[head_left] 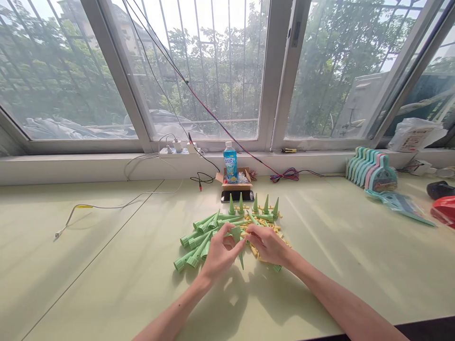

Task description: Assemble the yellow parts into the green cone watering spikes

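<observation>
My left hand (217,259) grips a green plastic watering spike (236,233) between thumb and fingers, its wide end up and its pointed tip down towards the table. Against the spike's side my right hand (267,244) pinches a small yellow plastic valve (243,234), mostly hidden by the fingertips. A heap of similar green spikes (195,240) lies beside and behind my left hand. Loose yellow valves (256,252) are piled around and under my right hand. Several green spikes with yellow pieces attached (266,206) stand tip up in a row at the back.
Behind the row lies a black phone (237,196), in front of a small cardboard box (245,186) and a blue bottle (230,163). A white cable (133,202) crosses the left tabletop. Pastel plastic pieces (371,169) and a turquoise packaged item (398,206) sit at right.
</observation>
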A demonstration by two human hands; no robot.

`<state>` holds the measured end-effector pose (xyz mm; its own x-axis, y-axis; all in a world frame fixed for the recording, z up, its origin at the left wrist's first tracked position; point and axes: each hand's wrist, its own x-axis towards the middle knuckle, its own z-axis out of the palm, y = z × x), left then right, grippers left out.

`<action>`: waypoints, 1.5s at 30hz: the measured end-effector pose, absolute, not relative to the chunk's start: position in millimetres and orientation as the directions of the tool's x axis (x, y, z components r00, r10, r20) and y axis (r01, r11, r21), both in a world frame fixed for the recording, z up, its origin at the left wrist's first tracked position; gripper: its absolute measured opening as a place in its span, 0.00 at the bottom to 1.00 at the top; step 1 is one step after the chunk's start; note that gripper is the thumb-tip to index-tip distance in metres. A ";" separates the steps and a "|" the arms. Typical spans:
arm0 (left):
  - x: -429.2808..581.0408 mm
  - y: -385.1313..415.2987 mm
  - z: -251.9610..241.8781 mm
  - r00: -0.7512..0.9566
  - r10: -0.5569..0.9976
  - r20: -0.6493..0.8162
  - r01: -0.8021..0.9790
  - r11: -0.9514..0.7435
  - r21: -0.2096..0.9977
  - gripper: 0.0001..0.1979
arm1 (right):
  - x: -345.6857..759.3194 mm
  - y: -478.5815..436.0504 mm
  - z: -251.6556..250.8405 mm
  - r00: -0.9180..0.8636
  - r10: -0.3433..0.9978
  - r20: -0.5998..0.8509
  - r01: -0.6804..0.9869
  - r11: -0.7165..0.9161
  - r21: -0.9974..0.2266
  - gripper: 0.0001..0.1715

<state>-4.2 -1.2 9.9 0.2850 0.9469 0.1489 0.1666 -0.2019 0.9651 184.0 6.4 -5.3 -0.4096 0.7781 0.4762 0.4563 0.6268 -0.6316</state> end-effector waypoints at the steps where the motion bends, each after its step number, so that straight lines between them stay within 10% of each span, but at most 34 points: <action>1: -4.1 -1.1 9.8 0.287 0.945 0.154 0.167 -0.208 0.964 0.17 | 184.4 6.5 -5.3 -0.412 0.779 0.473 0.456 0.626 -0.632 0.13; 45: -3.5 -3.7 13.3 0.302 0.943 0.140 0.164 -0.196 0.967 0.18 | 183.4 6.1 -2.2 -0.419 0.758 0.500 0.488 0.652 -0.580 0.18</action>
